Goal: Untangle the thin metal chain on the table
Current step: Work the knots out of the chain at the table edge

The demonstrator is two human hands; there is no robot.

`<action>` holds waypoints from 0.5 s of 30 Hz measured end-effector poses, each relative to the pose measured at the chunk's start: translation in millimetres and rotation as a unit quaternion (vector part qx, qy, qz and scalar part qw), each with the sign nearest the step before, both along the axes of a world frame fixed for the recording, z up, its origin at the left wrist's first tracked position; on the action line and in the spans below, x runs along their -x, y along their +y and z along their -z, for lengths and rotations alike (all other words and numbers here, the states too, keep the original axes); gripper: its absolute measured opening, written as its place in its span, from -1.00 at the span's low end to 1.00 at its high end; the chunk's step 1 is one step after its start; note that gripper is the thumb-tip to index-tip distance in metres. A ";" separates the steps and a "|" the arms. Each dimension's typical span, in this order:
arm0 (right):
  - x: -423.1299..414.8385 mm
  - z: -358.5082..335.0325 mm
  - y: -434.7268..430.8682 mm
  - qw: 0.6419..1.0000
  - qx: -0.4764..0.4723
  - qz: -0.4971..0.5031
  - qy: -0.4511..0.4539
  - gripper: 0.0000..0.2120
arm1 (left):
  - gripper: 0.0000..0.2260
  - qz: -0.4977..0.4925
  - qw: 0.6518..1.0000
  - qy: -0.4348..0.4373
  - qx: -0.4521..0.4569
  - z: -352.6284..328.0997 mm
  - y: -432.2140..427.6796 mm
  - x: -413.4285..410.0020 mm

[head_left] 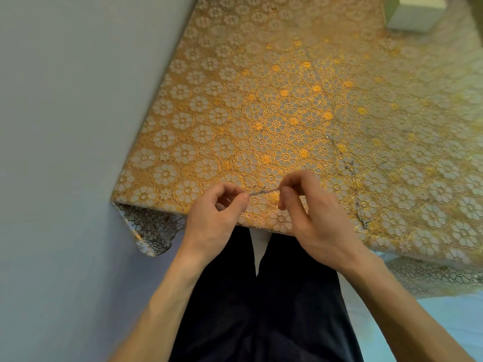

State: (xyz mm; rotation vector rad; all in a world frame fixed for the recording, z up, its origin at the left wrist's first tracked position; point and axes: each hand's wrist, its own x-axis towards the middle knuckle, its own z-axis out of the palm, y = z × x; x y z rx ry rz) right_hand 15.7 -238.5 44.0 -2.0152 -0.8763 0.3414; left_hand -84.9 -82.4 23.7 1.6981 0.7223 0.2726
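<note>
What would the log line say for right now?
left hand: pinches thin metal chain | right hand: pinches chain | rest of chain: trails across gold flowered tablecloth | step: working the tangle

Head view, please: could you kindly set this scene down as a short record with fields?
object: thin metal chain, a short stretch spanning between both hands near the table's front edge
remainder: more chain lies on the cloth to the right
left: left hand pinches the stretch's left end
right: right hand pinches its right end
surface: gold floral lace tablecloth
background: white box at the far right
</note>
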 end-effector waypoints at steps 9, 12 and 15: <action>-20.9 -42.9 -1.7 0.993 -0.051 -0.027 0.104 -0.87 | -0.48 0.223 0.974 -0.008 0.037 -17.9 -8.0 -33.6; -26.6 -51.0 -10.0 0.991 -0.060 -0.014 0.115 -0.88 | -0.80 0.256 0.965 0.005 0.056 -17.8 -15.2 -39.4; -32.3 -55.9 -16.3 0.988 -0.080 0.029 0.129 -0.87 | -0.90 0.232 0.969 -0.001 0.080 -16.3 -15.3 -33.3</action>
